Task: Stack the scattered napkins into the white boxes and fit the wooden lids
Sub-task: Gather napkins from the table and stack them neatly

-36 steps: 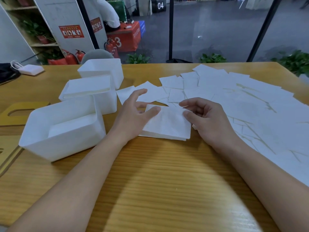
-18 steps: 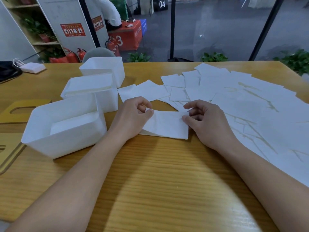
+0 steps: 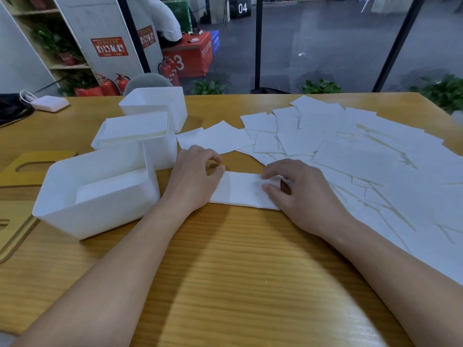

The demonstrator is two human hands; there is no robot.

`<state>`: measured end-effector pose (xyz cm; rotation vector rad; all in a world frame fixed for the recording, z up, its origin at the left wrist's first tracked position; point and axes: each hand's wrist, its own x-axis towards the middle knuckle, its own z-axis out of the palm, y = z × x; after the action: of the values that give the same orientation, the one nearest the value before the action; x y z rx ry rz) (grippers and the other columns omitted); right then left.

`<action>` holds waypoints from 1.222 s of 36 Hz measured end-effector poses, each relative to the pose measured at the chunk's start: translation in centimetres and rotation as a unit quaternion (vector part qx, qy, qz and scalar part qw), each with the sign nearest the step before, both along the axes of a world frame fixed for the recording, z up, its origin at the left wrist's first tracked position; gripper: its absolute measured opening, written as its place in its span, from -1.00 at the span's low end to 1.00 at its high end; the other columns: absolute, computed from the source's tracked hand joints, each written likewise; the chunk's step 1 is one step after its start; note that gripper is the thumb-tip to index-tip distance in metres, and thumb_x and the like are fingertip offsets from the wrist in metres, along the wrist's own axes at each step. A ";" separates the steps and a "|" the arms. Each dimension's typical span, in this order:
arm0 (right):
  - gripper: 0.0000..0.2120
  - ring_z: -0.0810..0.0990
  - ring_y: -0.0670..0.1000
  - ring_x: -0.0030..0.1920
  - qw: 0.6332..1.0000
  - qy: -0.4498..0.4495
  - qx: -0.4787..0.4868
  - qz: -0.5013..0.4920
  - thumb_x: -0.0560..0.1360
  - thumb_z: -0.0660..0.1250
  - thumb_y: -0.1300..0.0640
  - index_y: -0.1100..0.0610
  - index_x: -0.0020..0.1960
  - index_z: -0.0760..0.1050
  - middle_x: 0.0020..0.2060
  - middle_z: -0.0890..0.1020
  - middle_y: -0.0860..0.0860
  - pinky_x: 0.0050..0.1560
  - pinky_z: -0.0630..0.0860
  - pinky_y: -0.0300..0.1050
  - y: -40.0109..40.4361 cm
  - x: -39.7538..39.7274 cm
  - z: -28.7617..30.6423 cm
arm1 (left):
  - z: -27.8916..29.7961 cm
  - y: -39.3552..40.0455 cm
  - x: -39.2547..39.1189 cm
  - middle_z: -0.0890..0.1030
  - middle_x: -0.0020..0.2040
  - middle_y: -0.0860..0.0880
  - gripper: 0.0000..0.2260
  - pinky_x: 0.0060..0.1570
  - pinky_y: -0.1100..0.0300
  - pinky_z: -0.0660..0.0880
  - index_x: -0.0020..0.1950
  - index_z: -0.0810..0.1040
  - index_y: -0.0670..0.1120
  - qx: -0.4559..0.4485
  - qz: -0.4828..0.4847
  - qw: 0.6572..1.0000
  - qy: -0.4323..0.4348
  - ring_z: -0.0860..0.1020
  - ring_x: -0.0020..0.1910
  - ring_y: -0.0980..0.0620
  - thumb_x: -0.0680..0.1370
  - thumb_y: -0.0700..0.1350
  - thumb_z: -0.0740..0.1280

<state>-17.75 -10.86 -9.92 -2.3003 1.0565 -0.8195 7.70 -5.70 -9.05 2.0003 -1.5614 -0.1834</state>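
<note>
A small stack of white napkins [image 3: 244,190] lies on the wooden table [image 3: 225,271] in front of me. My left hand [image 3: 194,177] grips its left end, fingers curled and thumb on top. My right hand [image 3: 300,194] pinches its right end between thumb and fingers. Three white boxes stand in a row to the left: the near box [image 3: 82,221] partly filled with napkins, the middle box [image 3: 160,154] filled to the rim, and the far box [image 3: 175,106], whose inside is hidden. Many loose napkins [image 3: 350,151] are spread over the right half. Wooden lids [image 3: 32,161] lie flat at the far left.
A white charger with its cable [image 3: 48,103] and a dark bag [image 3: 12,108] sit at the back left corner. A grey chair back [image 3: 147,81] rises behind the far box. Potted plants [image 3: 446,91] stand beyond the table's far edge.
My left hand went from lying flat on the stack to curling round its left end. Both hands drew the stack together, and it now looks narrower and squared up.
</note>
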 end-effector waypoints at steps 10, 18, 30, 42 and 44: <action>-0.87 0.47 -0.22 0.28 0.998 0.039 0.008 0.055 0.61 0.47 -0.04 -0.12 0.15 0.68 0.21 0.63 -0.35 0.14 0.32 -0.44 0.0 -0.1 -0.6 | -0.1 0.0 0.5 0.65 0.27 0.08 -0.71 0.46 -0.07 0.38 0.40 0.64 0.04 0.035 0.020 0.998 -0.049 0.46 0.44 -0.07 0.73 0.06 0.29; -0.84 0.45 -0.23 0.31 0.997 0.045 0.013 0.058 0.61 0.47 -0.05 -0.12 0.19 0.68 0.24 0.62 -0.34 0.18 0.32 -0.45 0.0 -0.1 -0.5 | 0.4 0.3 0.0 0.74 0.18 0.00 -0.74 0.29 0.07 0.52 0.30 0.73 -0.06 0.010 0.004 0.999 -0.044 0.59 0.32 -0.03 0.70 0.00 0.37; -0.85 0.45 -0.23 0.29 0.997 0.051 0.009 0.056 0.61 0.47 -0.06 -0.15 0.18 0.67 0.24 0.61 -0.35 0.15 0.29 -0.49 0.0 0.0 -0.4 | 1.6 0.6 0.3 0.68 -0.16 0.16 -0.82 -0.21 0.31 0.41 0.05 0.80 -0.03 0.026 0.037 0.996 -0.072 0.66 0.01 0.04 0.68 -0.10 0.38; -0.60 0.46 -0.39 0.24 0.999 0.023 0.011 0.026 0.63 0.43 -0.09 -0.17 0.45 0.54 0.15 0.56 -0.43 0.25 0.36 -0.41 0.3 0.2 0.0 | 2.1 0.9 -1.1 0.76 0.04 0.14 -0.86 0.19 0.12 0.60 0.08 0.79 -0.01 -0.107 -0.010 0.994 0.020 0.64 0.08 0.19 0.66 -0.11 0.42; -0.48 0.53 -0.31 0.29 0.999 -0.020 0.026 0.035 0.65 0.41 -0.13 -0.23 0.58 0.38 0.24 0.62 -0.33 0.29 0.42 -0.33 0.4 0.3 0.4 | 1.9 1.1 -1.8 0.74 0.11 0.21 -0.86 0.23 0.17 0.58 0.17 0.78 0.05 -0.116 -0.062 0.990 0.039 0.64 0.17 0.25 0.66 -0.07 0.45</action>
<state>-17.48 -10.43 -9.47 -2.2552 0.9638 -0.7988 5.85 -4.58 -7.15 1.6992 -1.5802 -0.1208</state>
